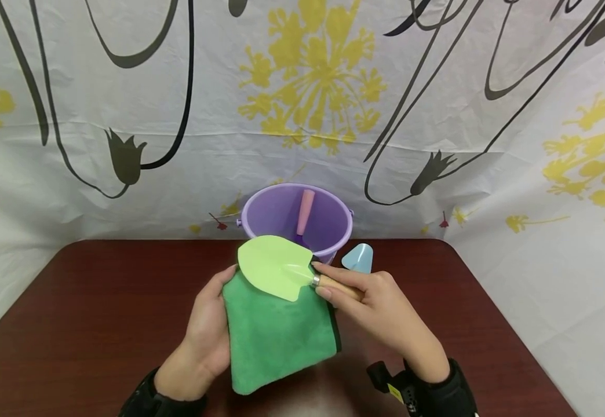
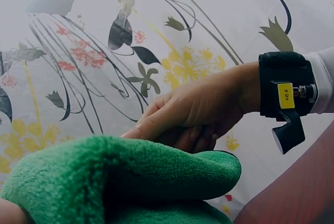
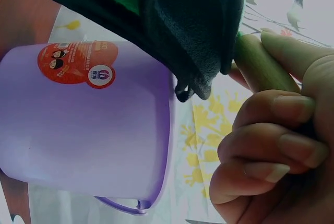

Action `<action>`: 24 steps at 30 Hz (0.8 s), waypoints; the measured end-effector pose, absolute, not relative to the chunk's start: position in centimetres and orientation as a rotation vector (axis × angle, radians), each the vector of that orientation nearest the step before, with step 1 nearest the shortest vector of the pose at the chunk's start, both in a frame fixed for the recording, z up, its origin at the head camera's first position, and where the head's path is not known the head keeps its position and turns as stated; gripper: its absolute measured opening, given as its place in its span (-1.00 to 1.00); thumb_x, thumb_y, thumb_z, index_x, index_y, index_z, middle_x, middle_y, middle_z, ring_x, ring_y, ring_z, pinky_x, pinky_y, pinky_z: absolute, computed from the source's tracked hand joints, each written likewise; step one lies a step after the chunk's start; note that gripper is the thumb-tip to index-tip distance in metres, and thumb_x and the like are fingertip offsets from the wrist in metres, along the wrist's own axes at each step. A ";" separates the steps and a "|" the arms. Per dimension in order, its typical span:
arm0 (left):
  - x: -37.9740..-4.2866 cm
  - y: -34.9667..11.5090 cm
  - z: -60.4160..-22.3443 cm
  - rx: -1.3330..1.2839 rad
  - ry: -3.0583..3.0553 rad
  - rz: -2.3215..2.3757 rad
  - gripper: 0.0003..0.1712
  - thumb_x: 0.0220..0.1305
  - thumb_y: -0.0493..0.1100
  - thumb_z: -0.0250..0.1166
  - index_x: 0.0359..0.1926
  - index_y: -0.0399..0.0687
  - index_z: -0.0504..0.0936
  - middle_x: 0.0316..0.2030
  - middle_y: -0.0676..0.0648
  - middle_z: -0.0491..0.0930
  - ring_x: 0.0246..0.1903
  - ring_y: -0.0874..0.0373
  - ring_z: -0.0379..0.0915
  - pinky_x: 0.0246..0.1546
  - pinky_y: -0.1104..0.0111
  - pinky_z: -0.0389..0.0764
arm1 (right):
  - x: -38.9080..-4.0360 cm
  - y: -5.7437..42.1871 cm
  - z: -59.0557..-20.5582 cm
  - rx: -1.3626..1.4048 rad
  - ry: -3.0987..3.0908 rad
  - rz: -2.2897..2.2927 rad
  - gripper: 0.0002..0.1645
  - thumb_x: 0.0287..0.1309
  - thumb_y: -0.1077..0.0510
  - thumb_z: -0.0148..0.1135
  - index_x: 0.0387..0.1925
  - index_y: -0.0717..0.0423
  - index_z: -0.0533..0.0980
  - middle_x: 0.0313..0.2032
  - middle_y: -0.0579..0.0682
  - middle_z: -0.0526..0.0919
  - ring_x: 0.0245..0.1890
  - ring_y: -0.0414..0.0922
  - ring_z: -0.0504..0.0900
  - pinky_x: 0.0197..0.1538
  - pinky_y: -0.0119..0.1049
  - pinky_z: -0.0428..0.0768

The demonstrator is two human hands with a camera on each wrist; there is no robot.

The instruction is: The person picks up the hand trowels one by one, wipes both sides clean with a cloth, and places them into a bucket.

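Note:
A hand trowel (image 1: 273, 266) with a light green blade and a short wooden handle lies over the upper part of a green cloth (image 1: 281, 341). My right hand (image 1: 388, 307) grips the trowel's handle (image 3: 266, 67), thumb and forefinger near the metal collar. The cloth is held along its left edge by my left hand (image 1: 206, 327), whose fingers are mostly hidden behind it. Seen from the right wrist, the cloth's dark underside (image 3: 193, 20) hangs in folds with a small loop at its corner. Fluffy green pile fills the lower part of the left wrist view.
Behind the cloth, a purple bucket (image 1: 268, 211) stands at the table's back edge with a pink handle (image 1: 306, 208) sticking up inside. A light blue scoop-like piece (image 1: 360, 258) is to its right. Below is a dark red-brown table (image 1: 99, 324); a flower-patterned sheet (image 1: 203, 104) hangs behind.

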State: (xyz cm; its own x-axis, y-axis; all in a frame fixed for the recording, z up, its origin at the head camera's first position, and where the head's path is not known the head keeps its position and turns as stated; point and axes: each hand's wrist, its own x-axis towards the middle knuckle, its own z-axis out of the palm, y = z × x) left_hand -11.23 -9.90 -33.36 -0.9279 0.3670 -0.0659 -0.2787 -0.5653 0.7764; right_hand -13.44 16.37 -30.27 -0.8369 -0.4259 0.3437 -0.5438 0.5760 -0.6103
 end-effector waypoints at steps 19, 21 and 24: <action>-11.8 -12.5 -32.7 0.130 1.219 2.595 -0.58 0.64 0.21 -0.26 -0.10 0.24 0.50 -0.14 0.27 0.54 -0.03 0.38 0.52 0.17 0.47 0.55 | -13.7 17.8 -29.8 0.891 -2.598 1.147 -0.60 0.35 -0.01 0.30 0.19 -0.27 0.61 -0.11 -0.36 0.78 -0.11 -0.42 0.75 -0.19 -0.45 0.70; -11.8 -12.9 -32.6 0.143 1.201 2.618 -0.60 0.64 0.18 -0.25 -0.08 0.22 0.49 -0.12 0.26 0.54 -0.02 0.37 0.52 0.17 0.47 0.55 | -13.8 18.1 -29.7 0.884 -2.596 1.143 -0.61 0.35 0.00 0.30 0.19 -0.27 0.61 -0.13 -0.37 0.79 -0.12 -0.42 0.75 -0.21 -0.46 0.68; -11.9 -13.2 -32.5 0.170 1.148 2.644 -0.62 0.64 0.17 -0.22 -0.09 0.20 0.49 -0.15 0.25 0.55 -0.05 0.36 0.54 0.16 0.47 0.56 | -13.8 18.4 -29.5 0.872 -2.594 1.123 -0.61 0.35 0.01 0.31 0.19 -0.27 0.61 -0.17 -0.39 0.79 -0.16 -0.43 0.75 -0.26 -0.47 0.64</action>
State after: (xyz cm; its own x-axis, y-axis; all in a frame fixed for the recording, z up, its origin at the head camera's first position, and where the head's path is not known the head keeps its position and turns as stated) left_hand -11.90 -13.16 -32.45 -0.9610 0.2766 0.0061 -0.1844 -0.6566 0.7313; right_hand -13.79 18.41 -29.53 -0.8110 -0.4431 0.3821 -0.5819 0.5421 -0.6063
